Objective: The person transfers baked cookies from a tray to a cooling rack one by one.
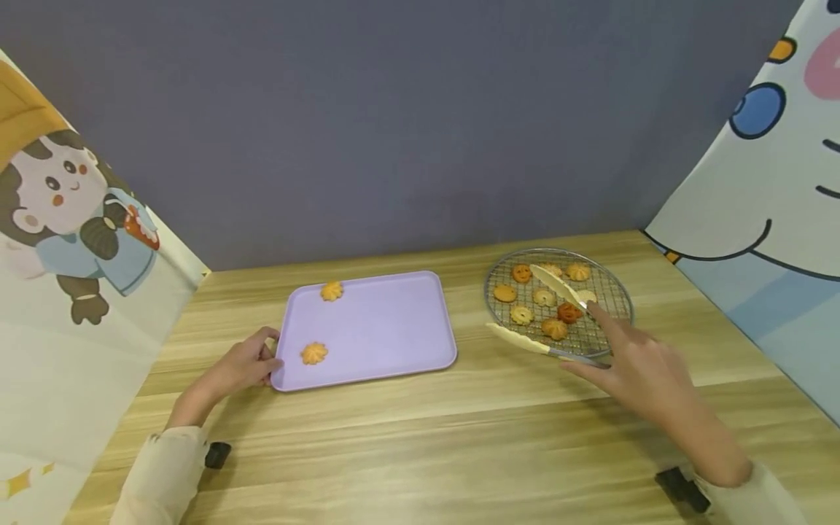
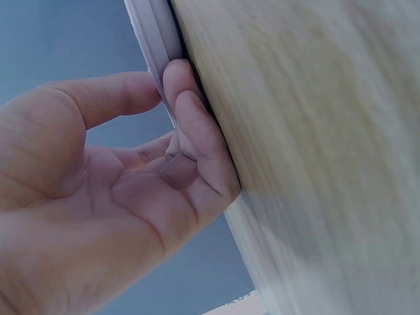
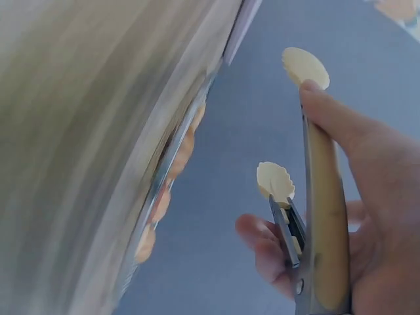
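Observation:
My left hand (image 1: 244, 362) pinches the left edge of a lavender tray (image 1: 383, 328); in the left wrist view the thumb lies on the rim (image 2: 156, 33) with curled fingers under it. Two flower-shaped cookies, one near the back edge (image 1: 332, 291) and one near the front left (image 1: 314, 354), lie on the tray. My right hand (image 1: 646, 372) grips a pair of tongs (image 1: 518, 339) with cream scalloped tips, spread apart and with nothing between them. The tongs hang over a round wire rack (image 1: 623, 292) that bears several cookies, some flower-shaped, some ring-shaped, one reddish (image 1: 569, 313).
Tray and rack sit on a wood-grain table (image 1: 420, 452), the rack to the right of the tray. A grey panel (image 1: 407, 131) rises behind the table. Cartoon-printed panels stand at the left (image 1: 79, 211) and right (image 1: 755, 197).

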